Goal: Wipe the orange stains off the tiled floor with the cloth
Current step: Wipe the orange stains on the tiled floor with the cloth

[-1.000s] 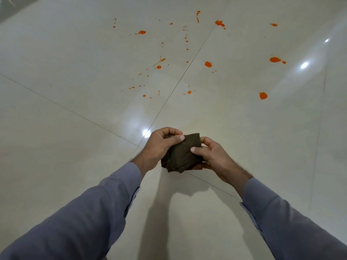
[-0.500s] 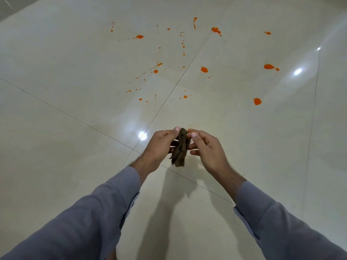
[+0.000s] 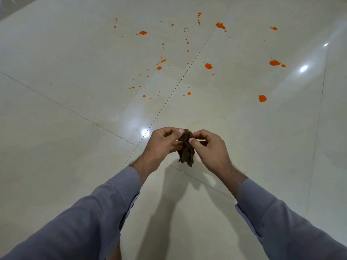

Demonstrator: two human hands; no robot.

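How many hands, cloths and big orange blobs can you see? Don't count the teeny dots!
Hands: 2, the left hand and the right hand, both pinching the cloth
Cloths: 1, the brown cloth
Big orange blobs: 5, at and
Total: 8

The floor is laid with large, glossy, cream-coloured tiles, faintly veined. Thin dark grout lines cross it on the diagonal; two of them meet near the middle of the view, and another runs down the right side. The polished surface mirrors overhead lamps as bright white spots: one low near the centre, two toward the upper right, with a pale sheen streaking between them. A soft dark shadow lies across the near tiles. A darker strip shows at the top left corner.
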